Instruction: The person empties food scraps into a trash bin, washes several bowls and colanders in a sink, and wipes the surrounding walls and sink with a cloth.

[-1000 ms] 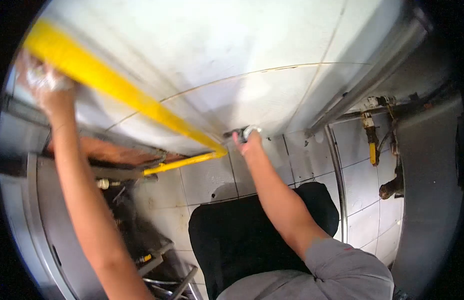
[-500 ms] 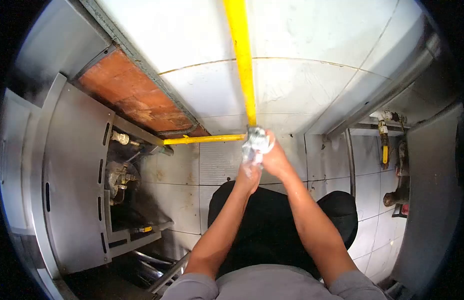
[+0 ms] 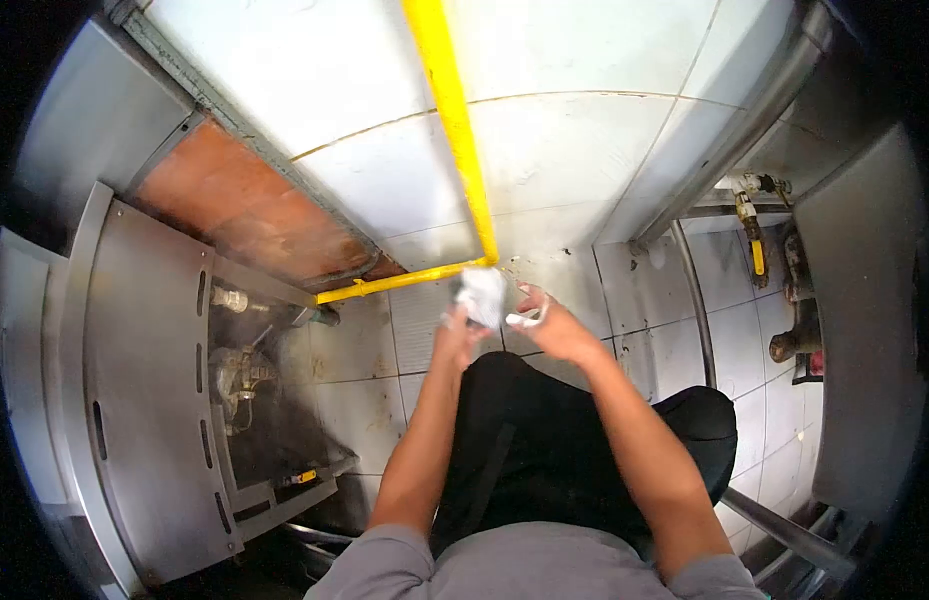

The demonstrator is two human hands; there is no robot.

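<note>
A crumpled white wad (image 3: 482, 293), blurred like thin plastic or cloth, sits in my left hand (image 3: 462, 338) just below the bend of the yellow pipe (image 3: 454, 115). To its right is my right hand (image 3: 552, 325), fingers curled with a gap between them. A small white piece (image 3: 524, 320) shows at its thumb and fingers, apart from the wad. Both forearms reach forward over my dark trousers (image 3: 544, 440).
On the left stands a slotted steel appliance (image 3: 149, 370) with exposed brass fittings (image 3: 249, 375). A steel panel (image 3: 869, 330) and a yellow-handled valve (image 3: 756, 255) are at the right. White wall tiles (image 3: 574, 150) rise ahead above the tiled floor (image 3: 359, 410).
My hands have separated from being together on the wad. The left keeps the wad, slightly lower left; the right has drawn off with a small white piece. The view has tilted a little.
</note>
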